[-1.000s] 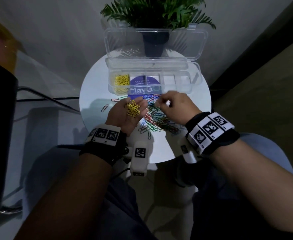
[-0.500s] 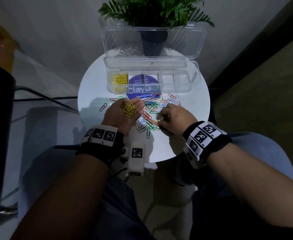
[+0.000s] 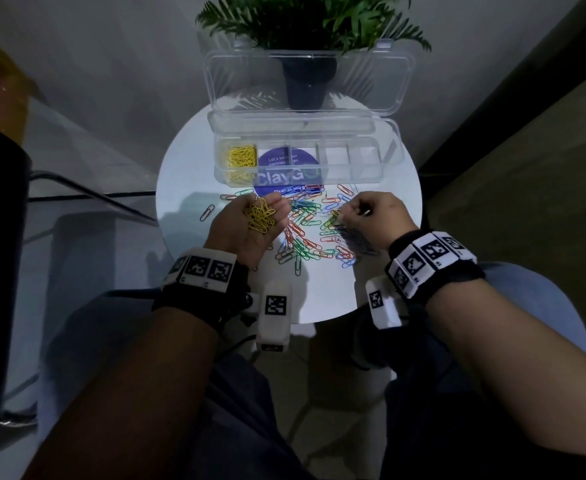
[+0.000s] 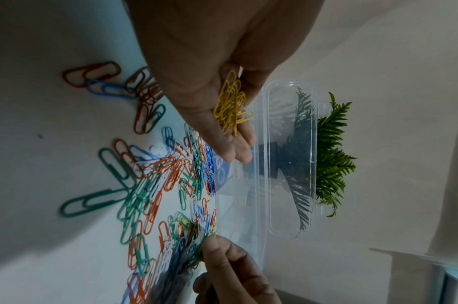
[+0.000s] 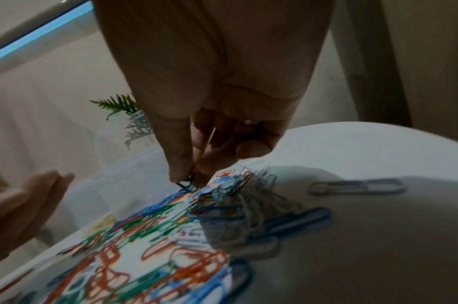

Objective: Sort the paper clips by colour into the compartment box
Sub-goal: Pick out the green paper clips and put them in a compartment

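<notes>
1. Paper clips point(image 3: 310, 226) of red, green, blue and white lie in a loose heap on the round white table point(image 3: 187, 174), just on the person's side of the compartment box point(image 3: 298, 161).
2. Compartment box: clear plastic, its lid point(image 3: 308, 81) standing open on the far side, against a potted fern point(image 3: 305, 22).
3. Seen from the person's seat, the leftmost compartment of the box holds a pile of sorted yellow clips point(image 3: 240, 156); the other compartments show only a blue printed label point(image 3: 288, 171) through the plastic.
4. The left hand point(image 3: 246, 226) is turned palm up at the left edge of the heap, near the front wall of the box. Its fingers are loosely cupped round a bunch of yellow clips point(image 3: 260, 216) lying in the palm; the left wrist view shows the same bunch point(image 4: 231, 102) resting against the fingers point(image 4: 238, 148).
5. The right hand point(image 3: 374, 220) is at the right side of the heap, fingers curled downward. In the right wrist view its thumb and forefinger tips point(image 5: 178, 170) are pressed together on a clip at the top of the heap; the colour of that clip cannot be told through the blur.
6. A single clip point(image 3: 207, 212) lies apart from the heap, left of the left hand.
7. Another pale clip point(image 5: 357, 186) lies alone on the table, to the right of the heap.
</notes>
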{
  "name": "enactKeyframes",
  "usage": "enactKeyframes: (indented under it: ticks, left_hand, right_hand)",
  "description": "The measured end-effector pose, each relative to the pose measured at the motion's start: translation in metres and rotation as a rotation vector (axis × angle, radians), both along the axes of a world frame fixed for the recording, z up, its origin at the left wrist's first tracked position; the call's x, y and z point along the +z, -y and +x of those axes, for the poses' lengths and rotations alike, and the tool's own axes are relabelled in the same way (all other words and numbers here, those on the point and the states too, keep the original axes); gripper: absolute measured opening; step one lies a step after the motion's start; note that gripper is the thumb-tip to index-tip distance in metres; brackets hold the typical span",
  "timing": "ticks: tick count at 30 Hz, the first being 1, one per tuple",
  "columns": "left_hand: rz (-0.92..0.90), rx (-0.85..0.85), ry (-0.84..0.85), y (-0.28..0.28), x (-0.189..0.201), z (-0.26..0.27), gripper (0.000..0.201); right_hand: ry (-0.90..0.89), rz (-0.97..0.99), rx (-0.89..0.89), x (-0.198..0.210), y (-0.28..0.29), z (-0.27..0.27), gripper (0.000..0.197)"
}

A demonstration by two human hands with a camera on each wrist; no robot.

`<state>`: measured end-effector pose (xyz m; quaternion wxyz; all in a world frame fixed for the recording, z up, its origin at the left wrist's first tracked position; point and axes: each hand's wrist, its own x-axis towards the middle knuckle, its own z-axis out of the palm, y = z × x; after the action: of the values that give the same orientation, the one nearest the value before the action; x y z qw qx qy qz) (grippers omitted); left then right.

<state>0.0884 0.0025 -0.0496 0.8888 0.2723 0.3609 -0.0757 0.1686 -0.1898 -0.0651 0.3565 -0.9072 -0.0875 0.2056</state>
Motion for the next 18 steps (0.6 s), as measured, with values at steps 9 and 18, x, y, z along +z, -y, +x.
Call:
enactKeyframes:
  ticks: [9, 18]
  left_hand:
    - [0.007, -0.009, 0.019, 0.002, -0.004, 0.002, 0.038]
    - [-0.004, -0.044, 0.06, 0.003, -0.005, 0.003, 0.031]
  right_hand:
    - [-0.334, 0.153, 0.016, 0.013, 0.001, -0.004, 0.017]
    - [-0.106, -0.043, 0.134, 0.006, -0.003, 0.008, 0.004]
